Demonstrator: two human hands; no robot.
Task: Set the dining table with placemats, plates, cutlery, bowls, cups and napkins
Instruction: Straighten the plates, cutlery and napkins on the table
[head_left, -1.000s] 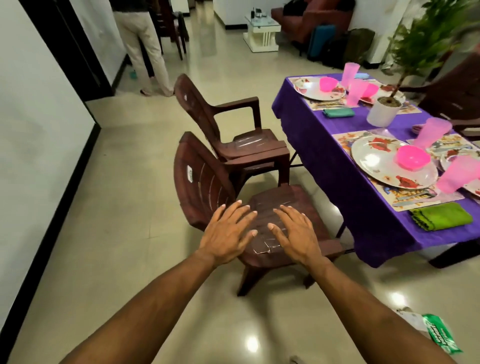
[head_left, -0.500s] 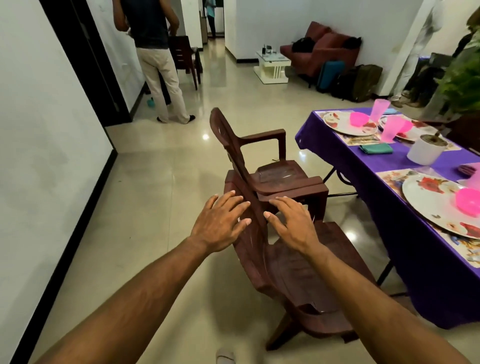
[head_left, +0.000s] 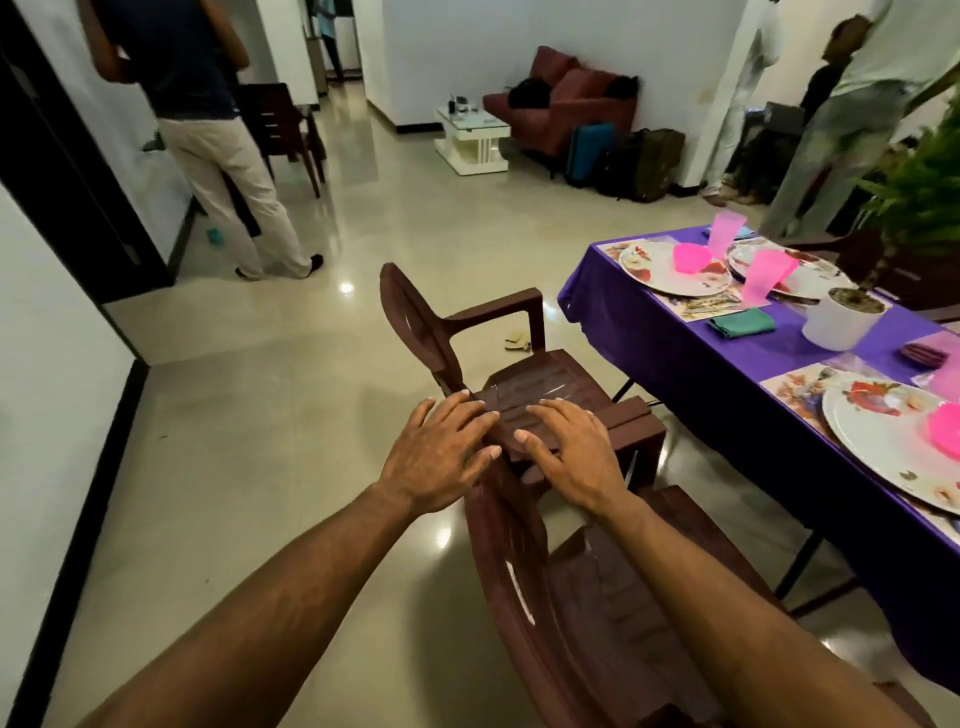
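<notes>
A table under a purple cloth (head_left: 701, 364) stands at the right. It carries floral placemats, white flowered plates (head_left: 883, 436) (head_left: 670, 270), pink bowls (head_left: 691, 257), pink cups (head_left: 766, 273) and a folded teal napkin (head_left: 742, 323). Both my hands are held out in front of me, palms down, fingers straight and spread. My left hand (head_left: 439, 460) and my right hand (head_left: 569, 452) hover over the top of the near brown chair's backrest (head_left: 511, 561). Neither holds anything.
A second brown plastic chair (head_left: 483, 353) stands just beyond the near one, beside the table. A white pot with a plant (head_left: 844, 319) sits on the table. A person (head_left: 218, 145) stands at the far left; other people stand at the far right. A sofa, bags and a white side table line the back wall.
My view has lifted and shifted forward along the table. My hands stay open and spread, now over the top of the near chair's backrest instead of over its seat.
</notes>
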